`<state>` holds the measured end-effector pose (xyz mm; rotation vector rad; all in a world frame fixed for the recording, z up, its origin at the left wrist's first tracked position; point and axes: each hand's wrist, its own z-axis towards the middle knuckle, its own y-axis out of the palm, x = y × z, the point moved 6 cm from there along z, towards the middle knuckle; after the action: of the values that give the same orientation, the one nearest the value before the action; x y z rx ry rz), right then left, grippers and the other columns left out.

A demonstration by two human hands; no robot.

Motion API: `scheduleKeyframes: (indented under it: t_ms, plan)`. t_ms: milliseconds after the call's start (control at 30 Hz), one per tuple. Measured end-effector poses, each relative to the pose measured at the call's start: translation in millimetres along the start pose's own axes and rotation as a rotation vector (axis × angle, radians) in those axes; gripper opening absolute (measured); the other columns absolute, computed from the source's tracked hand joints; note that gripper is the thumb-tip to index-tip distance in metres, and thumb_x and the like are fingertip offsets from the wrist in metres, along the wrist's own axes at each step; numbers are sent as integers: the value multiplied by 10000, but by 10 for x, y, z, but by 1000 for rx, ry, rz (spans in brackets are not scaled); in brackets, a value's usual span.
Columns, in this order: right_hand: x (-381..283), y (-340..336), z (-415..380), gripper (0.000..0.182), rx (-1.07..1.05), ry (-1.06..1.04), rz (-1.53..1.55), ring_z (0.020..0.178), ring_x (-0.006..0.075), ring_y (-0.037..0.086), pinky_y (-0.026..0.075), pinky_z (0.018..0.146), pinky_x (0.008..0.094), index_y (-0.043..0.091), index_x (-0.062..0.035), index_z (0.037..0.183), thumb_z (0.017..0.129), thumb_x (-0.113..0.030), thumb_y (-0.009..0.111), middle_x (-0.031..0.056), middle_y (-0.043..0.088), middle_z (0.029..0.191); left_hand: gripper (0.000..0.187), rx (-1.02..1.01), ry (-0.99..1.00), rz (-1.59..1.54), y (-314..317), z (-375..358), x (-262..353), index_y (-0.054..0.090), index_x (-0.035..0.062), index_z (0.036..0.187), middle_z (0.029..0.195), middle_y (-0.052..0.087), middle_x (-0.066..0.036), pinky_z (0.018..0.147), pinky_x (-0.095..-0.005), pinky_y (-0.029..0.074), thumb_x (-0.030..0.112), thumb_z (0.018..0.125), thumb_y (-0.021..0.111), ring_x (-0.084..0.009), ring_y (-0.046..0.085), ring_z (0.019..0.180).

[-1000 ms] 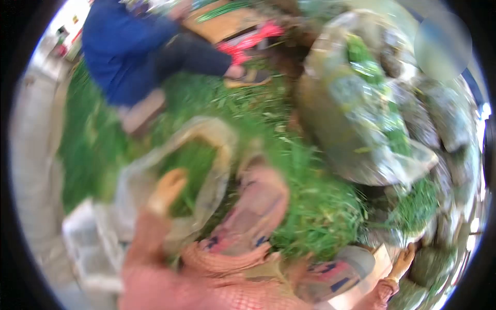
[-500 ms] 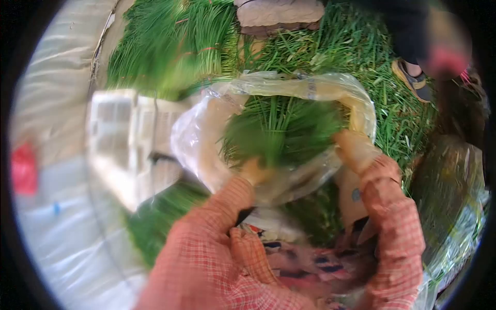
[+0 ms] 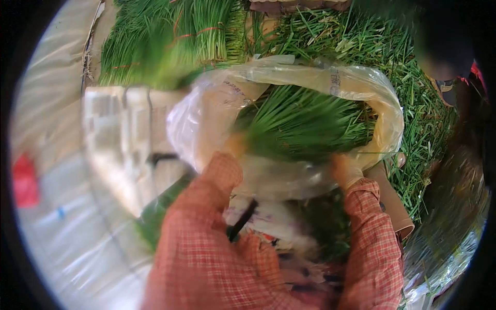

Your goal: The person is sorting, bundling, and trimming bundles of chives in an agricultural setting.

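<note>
A clear plastic bag point(image 3: 356, 85) lies open in front of me with a bundle of green chives point(image 3: 310, 124) inside it. My left hand point(image 3: 235, 144), in a pale glove with a red checked sleeve, reaches into the bag's mouth and grips the near end of the bundle. At the bag's lower rim, my right hand point(image 3: 345, 170), also gloved, holds the plastic. The fingers of both hands are partly hidden by plastic and leaves.
Tied chive bundles point(image 3: 170, 41) lie at the top left, loose chives point(image 3: 413, 103) cover the ground to the right. A white crate point(image 3: 124, 150) stands at the left beside grey sheeting point(image 3: 46, 103). Another filled plastic bag point(image 3: 454, 222) sits at the lower right. A person's foot shows at the far right.
The view has swung from the other person and the filled bags down to the open bag. My left hand has pushed deeper into the bag with the chives; my right hand dropped to the lower rim.
</note>
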<state>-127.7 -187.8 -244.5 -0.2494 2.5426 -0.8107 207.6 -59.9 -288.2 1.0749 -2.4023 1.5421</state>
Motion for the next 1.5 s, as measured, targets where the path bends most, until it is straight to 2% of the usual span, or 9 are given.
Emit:
scheduleKeyframes:
  t_ms: [167,267,367,600,800,933,1133,1267,1500]
  plan:
    - [-266,90,18,254,-30,-35,25,903,335,591,475,767,430,608,-99,995,778,-195,518,179,616,944,745,-51,112,145,140,14,133,412,22,1235,1217,442,-223,926,-413,372,267,610,734,-373,436,1110]
    - [-197,34,16,278,67,-45,175,908,358,579,465,784,430,601,-80,1009,756,-156,514,193,609,946,310,184,57,368,30,75,546,621,41,903,864,625,-171,711,-391,490,188,642,699,-328,605,820]
    - [-79,126,33,292,126,-21,290,920,369,569,459,799,426,600,-73,1016,743,-131,513,199,606,954,374,260,-26,451,12,98,618,599,47,957,894,623,-175,724,-390,484,237,651,699,-326,602,839]
    - [-232,-103,-28,297,137,-32,327,903,343,582,461,794,417,602,-97,1035,768,-212,541,163,610,967,527,-222,-187,194,-394,39,699,549,60,1084,963,617,-182,755,-386,469,352,672,699,-321,597,884]
    - [-832,-393,-233,317,-10,-91,816,876,283,602,469,768,337,601,-58,1025,739,-193,586,164,619,946,465,-407,-126,263,-1106,248,1260,554,17,1018,941,612,-210,763,-383,461,319,679,654,-321,599,890]
    - [-1002,-345,-259,330,27,-148,1076,737,202,591,471,703,293,611,-16,1000,764,-247,623,88,634,846,366,-174,-81,330,-1230,250,1346,583,53,945,807,626,-188,696,-401,476,262,654,658,-324,613,793]
    - [-1215,184,-91,368,-175,312,1773,633,153,539,454,614,274,588,35,922,777,-292,674,83,607,803,394,-194,-174,87,-1030,-153,1714,539,57,1047,883,613,-208,740,-393,469,272,724,607,-349,596,855]
    - [-1260,-225,-171,263,868,-98,496,780,259,547,429,669,371,559,-86,918,691,-133,682,98,580,855,430,-261,-202,-118,-820,-222,1703,528,49,1090,894,613,-198,738,-377,465,266,729,614,-330,597,854]
    - [-1373,-193,98,116,597,-124,-135,815,240,540,417,662,373,597,-127,820,726,-166,542,63,552,820,464,-462,-293,-417,-510,-113,1136,548,46,1102,913,615,-111,738,-319,453,170,673,674,-205,574,849]
